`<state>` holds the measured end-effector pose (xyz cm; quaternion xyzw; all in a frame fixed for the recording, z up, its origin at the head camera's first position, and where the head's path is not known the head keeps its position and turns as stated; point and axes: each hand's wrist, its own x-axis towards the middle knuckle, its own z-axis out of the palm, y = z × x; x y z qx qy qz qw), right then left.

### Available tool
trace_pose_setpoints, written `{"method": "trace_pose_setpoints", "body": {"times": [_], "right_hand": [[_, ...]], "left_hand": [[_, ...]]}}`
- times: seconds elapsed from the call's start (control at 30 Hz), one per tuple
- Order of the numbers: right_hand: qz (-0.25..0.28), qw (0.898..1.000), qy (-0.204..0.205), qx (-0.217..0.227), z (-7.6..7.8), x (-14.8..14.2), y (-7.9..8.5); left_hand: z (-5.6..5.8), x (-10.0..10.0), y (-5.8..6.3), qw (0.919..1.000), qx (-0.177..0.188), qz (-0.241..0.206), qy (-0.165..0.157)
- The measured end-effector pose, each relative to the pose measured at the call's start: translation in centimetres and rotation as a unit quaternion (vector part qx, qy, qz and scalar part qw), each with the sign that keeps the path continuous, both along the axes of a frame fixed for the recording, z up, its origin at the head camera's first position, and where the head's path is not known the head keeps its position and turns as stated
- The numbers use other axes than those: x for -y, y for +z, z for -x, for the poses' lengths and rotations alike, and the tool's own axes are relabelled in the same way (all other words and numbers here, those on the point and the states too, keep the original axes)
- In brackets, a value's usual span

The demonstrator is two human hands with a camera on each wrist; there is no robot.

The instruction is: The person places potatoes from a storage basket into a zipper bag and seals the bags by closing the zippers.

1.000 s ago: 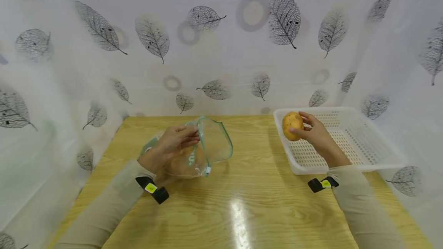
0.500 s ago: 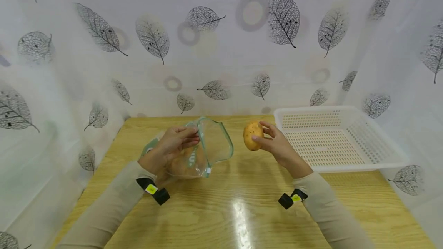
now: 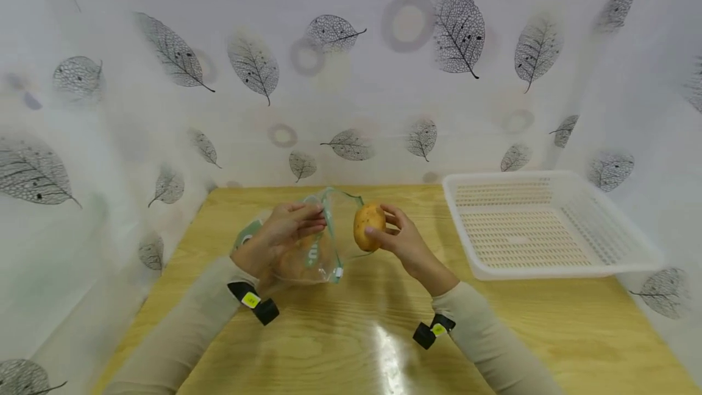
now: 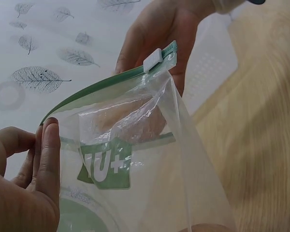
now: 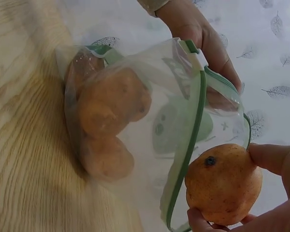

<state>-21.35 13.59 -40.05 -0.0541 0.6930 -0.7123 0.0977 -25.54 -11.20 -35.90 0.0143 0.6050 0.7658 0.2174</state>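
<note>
My left hand [image 3: 287,230] pinches the upper edge of a clear zip bag [image 3: 336,242] with green trim and a white slider [image 4: 152,61]. The bag's mouth gapes toward the right. Several potatoes [image 5: 111,104] lie inside, seen through the plastic in the right wrist view. In my right hand [image 3: 408,245] is a single potato [image 3: 370,227], gripped between thumb and fingers. This potato is right at the bag's mouth; a dark spot [image 5: 210,161] marks its skin. Whether it touches the bag's rim I cannot tell.
A white plastic basket [image 3: 466,242] with slotted sides stands on the right of the wooden table [image 3: 329,340]. Behind the table hangs a pale curtain [image 3: 362,90] with a leaf print, which also runs along both sides.
My right hand has carried the potato leftward from over the basket to the bag's mouth. The left hand keeps its pinch on the bag, almost still.
</note>
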Motion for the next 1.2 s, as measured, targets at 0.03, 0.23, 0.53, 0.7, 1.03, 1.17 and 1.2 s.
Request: {"method": "trace_pose_setpoints", "body": {"times": [0.03, 0.23, 0.53, 0.7, 1.03, 1.17, 1.2], "right_hand": [[-0.001, 1.0, -0.004, 0.0, 0.0, 0.1, 0.0], [-0.008, 1.0, -0.026, 0.0, 0.1, 0.6, -0.1], [-0.032, 0.999, -0.04, 0.002, 0.5, 2.0, -0.2], [-0.055, 0.997, -0.049, 0.003, 0.6, 2.8, -0.5], [-0.109, 0.993, -0.033, -0.013, 0.1, 3.4, -0.9], [-0.137, 0.99, -0.024, -0.025, -0.2, 3.2, -1.0], [-0.144, 0.989, -0.023, -0.028, -0.2, 3.2, -1.1]], "left_hand": [[0.0, -0.1, 0.0, 1.0, 0.0, 0.0, -0.002], [0.1, -0.9, 0.0, 1.0, 0.002, 0.0, -0.003], [0.1, -0.7, 0.0, 1.0, -0.003, 0.002, -0.005], [0.1, -0.7, 0.0, 1.0, 0.002, 0.003, 0.0], [0.0, -0.2, 0.0, 0.9999, 0.002, -0.002, 0.014], [-0.2, 0.0, 0.1, 0.9998, -0.003, 0.0, 0.018], [-0.2, 0.1, 0.2, 0.9998, -0.004, 0.001, 0.019]]}}
